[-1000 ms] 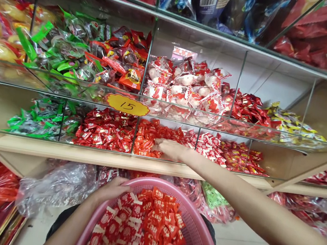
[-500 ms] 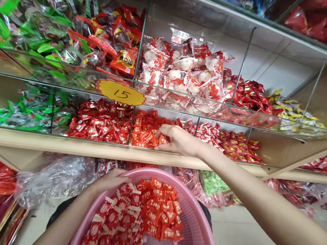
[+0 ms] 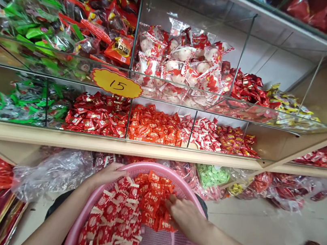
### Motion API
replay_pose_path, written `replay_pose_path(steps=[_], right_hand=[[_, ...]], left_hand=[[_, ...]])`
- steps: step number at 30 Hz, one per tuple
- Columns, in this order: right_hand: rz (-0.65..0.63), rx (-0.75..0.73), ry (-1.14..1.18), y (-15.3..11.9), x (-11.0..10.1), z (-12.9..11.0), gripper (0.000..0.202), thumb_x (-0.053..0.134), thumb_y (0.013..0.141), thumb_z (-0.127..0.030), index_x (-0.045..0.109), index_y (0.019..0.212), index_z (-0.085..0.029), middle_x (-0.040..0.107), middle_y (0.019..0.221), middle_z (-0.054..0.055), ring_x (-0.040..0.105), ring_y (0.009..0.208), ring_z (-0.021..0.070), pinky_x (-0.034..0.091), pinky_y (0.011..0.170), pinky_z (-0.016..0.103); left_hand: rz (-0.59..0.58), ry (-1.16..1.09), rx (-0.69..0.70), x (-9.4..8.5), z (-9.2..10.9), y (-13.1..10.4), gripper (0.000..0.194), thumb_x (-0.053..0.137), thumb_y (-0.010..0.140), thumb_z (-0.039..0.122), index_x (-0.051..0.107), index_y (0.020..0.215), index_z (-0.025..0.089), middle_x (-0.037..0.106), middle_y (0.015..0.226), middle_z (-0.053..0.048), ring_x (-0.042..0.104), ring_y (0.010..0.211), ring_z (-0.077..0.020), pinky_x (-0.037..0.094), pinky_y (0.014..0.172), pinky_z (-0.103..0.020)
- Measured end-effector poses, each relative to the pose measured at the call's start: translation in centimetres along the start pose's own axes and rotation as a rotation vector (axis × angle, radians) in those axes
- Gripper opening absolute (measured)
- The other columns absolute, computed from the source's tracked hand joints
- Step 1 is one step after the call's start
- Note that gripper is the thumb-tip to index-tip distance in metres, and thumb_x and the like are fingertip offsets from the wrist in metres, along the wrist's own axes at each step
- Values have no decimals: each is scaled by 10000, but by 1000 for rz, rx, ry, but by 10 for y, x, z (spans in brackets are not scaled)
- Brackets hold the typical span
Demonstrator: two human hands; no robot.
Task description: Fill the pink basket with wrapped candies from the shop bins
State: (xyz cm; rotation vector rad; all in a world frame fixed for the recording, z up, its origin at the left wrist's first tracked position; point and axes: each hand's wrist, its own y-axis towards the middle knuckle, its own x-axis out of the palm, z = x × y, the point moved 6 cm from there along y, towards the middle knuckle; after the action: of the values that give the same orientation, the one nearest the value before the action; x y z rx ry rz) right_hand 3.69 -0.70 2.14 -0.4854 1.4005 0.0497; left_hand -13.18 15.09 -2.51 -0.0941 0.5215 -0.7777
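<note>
Fingers curled, pinch hidden, the right hand (image 3: 188, 220) has left the shelf (image 3: 110, 146) for the orange-red candies (image 3: 153, 198) inside the pink basket (image 3: 74, 226); the left hand's (image 3: 108, 174) fingers grip its rim, so both hands meet there.

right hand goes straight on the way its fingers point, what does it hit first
Likely the orange-red candies in the pink basket, right by the fingers of the right hand; whether they already touch is unclear.
</note>
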Motion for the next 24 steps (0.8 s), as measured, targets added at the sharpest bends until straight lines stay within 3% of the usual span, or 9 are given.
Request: replay_pose_path(steps=[15,24], right_hand=[[63,30,-11,2,6,-6,186,509,733,-136,506,917,-159,585,838,49,572,729,179,396,534,255],[128,49,-71,10,6,-11,137,476,740,-76,510,838,-165,577,814,43,565,689,167,379,507,243]], left_hand=[[15,-7,-24,-1,-5,-2,267,520,642,400,540,579,141,419,532,53,364,516,-85,261,489,-202],[9,-20,6,0,-3,-2,275,521,641,405,592,616,141,456,547,48,398,538,-95,292,514,-203]])
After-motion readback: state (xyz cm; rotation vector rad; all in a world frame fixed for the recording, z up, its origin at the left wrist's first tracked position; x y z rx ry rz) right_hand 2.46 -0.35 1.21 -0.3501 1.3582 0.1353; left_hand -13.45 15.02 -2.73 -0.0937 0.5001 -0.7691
